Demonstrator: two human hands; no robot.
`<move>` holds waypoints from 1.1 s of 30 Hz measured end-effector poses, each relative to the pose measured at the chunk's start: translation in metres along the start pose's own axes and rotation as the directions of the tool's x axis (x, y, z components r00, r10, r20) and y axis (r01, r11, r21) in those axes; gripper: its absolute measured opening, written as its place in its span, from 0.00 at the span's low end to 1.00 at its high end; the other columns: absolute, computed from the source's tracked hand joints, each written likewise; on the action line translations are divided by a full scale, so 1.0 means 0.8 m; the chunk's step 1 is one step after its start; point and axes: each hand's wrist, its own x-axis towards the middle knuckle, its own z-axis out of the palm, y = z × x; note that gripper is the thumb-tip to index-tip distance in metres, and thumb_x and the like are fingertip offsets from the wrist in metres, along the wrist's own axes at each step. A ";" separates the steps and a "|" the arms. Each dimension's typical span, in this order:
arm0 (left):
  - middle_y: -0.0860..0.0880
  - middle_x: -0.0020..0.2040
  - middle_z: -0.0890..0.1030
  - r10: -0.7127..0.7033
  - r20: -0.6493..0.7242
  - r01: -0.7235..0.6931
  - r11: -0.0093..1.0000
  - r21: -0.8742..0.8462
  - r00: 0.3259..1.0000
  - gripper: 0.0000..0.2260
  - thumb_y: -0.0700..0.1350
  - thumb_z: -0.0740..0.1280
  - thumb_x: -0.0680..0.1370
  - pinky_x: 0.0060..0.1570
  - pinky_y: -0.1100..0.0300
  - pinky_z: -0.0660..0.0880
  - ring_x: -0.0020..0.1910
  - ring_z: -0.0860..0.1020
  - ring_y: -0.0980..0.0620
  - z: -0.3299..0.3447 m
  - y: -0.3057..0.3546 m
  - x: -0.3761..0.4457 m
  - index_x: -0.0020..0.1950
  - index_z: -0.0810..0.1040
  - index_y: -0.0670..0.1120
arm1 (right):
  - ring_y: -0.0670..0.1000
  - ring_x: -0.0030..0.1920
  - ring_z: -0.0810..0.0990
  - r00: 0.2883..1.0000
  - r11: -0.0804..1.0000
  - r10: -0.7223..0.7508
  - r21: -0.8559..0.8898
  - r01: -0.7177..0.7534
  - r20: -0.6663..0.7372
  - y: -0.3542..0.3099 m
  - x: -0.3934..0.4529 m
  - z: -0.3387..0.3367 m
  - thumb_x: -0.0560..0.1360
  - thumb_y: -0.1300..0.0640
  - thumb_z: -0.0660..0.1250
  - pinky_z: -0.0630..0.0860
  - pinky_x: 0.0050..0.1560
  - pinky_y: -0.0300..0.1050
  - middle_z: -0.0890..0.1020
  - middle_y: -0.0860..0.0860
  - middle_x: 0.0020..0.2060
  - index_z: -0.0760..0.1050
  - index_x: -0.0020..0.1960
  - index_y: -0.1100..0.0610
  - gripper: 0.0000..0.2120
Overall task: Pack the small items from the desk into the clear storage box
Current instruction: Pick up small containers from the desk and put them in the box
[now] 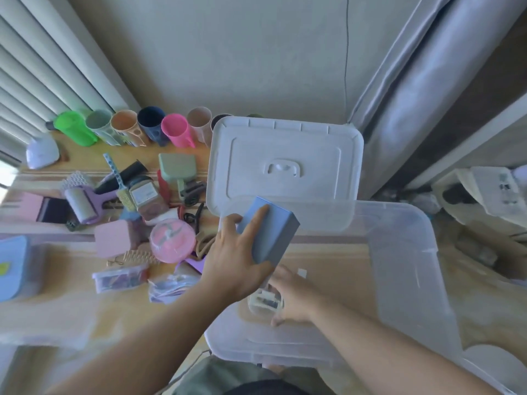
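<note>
Left hand (236,258) is over the near-left corner of the clear storage box (405,269), and its grip is wrapped around a blue rectangular box (268,232), thumb on the left face, fingers laid over the top, holding it tilted, one end up toward the white lid (285,161). My read is that the tilt is there so the box can drop past the rim and go in flat against the wall. Down inside, the right hand (291,297) is on a small clear container (263,302) that sits on the box floor near the front-left corner; the fingers curl over it, but whether they pinch it or only press it down, I cannot tell through the blur. It looks like that hand is nudging the container aside to make room for the blue one. The lid is propped against the box's far-left rim, out of the way, so the opening stays free. The storage box takes the right end of the worktop (71,309), overhanging the front edge toward the person. Plenty left to pack: a pink round case (172,240), a pink rectangular case (115,242), a lint roller (82,205) and a jar (145,195) are heaped mid-left, and a row of cups (134,129) lines the back edge.
</note>
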 end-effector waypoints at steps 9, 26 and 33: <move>0.47 0.68 0.58 0.068 -0.001 -0.068 0.995 -0.079 0.998 0.50 0.54 0.72 0.69 0.55 0.52 0.72 0.64 0.68 0.41 0.039 0.019 -0.005 0.80 0.41 0.66 | 0.59 0.56 0.84 0.972 0.067 0.222 0.995 0.070 -0.083 -0.004 -0.092 -0.116 0.69 0.57 0.78 0.77 0.54 0.55 0.82 0.52 0.65 0.70 0.73 0.38 0.37; 0.48 0.69 0.65 -0.109 0.323 0.105 0.994 0.032 0.940 0.27 0.53 0.67 0.78 0.65 0.54 0.67 0.69 0.66 0.44 0.086 -0.023 -0.022 0.75 0.64 0.51 | 0.42 0.58 0.78 0.807 0.794 0.360 0.608 -0.002 -0.468 -0.030 -0.054 -0.098 0.65 0.57 0.85 0.81 0.57 0.47 0.71 0.42 0.66 0.64 0.71 0.36 0.45; 0.46 0.77 0.53 -0.038 0.640 -0.197 0.936 0.292 0.767 0.33 0.44 0.67 0.76 0.67 0.40 0.70 0.72 0.60 0.36 0.121 -0.019 -0.026 0.76 0.59 0.63 | 0.47 0.59 0.79 0.856 0.870 0.297 0.490 -0.060 -0.423 -0.046 0.014 -0.056 0.65 0.59 0.82 0.78 0.65 0.48 0.69 0.48 0.68 0.61 0.80 0.40 0.50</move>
